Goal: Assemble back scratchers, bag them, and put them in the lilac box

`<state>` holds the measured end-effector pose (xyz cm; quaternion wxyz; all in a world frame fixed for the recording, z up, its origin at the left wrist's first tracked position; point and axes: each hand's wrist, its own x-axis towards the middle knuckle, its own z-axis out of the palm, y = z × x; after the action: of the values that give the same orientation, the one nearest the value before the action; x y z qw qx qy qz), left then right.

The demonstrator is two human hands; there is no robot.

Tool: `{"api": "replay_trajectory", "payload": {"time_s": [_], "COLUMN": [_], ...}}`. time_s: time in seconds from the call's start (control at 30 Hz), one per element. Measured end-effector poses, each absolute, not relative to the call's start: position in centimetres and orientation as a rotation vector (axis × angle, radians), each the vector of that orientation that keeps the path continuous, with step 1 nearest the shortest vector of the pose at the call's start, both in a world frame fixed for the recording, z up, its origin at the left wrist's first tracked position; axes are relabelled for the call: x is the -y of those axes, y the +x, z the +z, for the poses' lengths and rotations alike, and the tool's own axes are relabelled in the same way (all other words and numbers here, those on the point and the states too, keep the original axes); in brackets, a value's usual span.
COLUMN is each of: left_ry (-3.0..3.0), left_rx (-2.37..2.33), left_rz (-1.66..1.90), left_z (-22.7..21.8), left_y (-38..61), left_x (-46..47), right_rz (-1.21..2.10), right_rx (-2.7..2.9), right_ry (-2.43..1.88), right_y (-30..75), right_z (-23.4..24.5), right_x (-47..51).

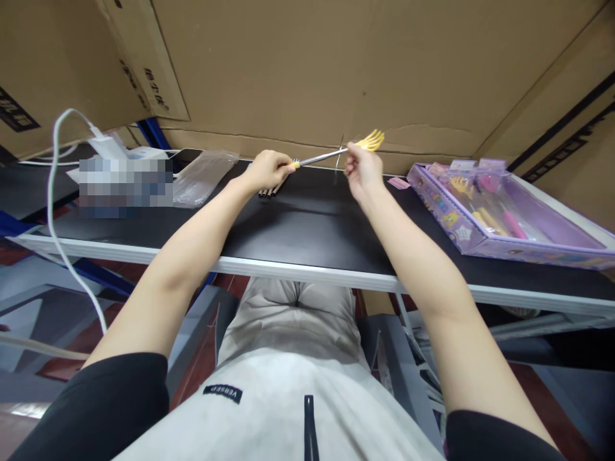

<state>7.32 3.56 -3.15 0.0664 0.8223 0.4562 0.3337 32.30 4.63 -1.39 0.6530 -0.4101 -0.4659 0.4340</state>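
A yellow back scratcher (323, 157) with a thin metal rod is held level above the dark tabletop. My left hand (268, 170) is closed around its handle end. Just below the claw-shaped head, my right hand (364, 171) pinches the other end, and the yellow fingers of the claw stick out past it. Under my left hand lie several dark rods with shiny ends (271, 191), partly hidden by the hand. A purple display box (461, 237) at the right holds packaged back scratchers, one yellow (480, 208) and one pink (513, 221).
A pink card (398, 184) lies by the purple box. Clear plastic bags (204, 179) rest on the left, beside a white device with a cable (54, 192), partly blurred out. Cardboard (298, 70) walls off the back. The table's pale front edge (307, 271) runs before my lap.
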Motion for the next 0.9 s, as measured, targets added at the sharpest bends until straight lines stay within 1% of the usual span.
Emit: {"api": "replay_trajectory", "payload": {"time_s": [0.13, 0.4, 0.57, 0.77, 0.9], "left_ry": [2.477, 2.476, 2.460, 2.346, 2.246], "left_rx": [-1.303, -1.360, -1.398, -1.453, -1.560], "left_rz": [1.010, 0.986, 0.984, 0.985, 0.998], "left_z": [-3.4, -3.5, -2.7, -1.9, -2.2], "left_y": [8.7, 7.8, 7.3, 5.2, 2.2], "left_x": [-3.0, -3.9, -4.0, -4.2, -4.6], "right_rz": [1.014, 1.097, 1.149, 0.974, 0.869], "right_rx": [1.071, 1.015, 0.962, 1.060, 1.038], "right_ry": [-0.907, -0.996, -0.934, -0.918, -0.968], "right_y": [29.9, 30.0, 29.9, 32.5, 36.2], "right_z": [-2.1, -2.6, -2.5, -2.0, -0.5], "right_x": [-2.8, -2.7, -3.1, -6.9, -8.3]}}
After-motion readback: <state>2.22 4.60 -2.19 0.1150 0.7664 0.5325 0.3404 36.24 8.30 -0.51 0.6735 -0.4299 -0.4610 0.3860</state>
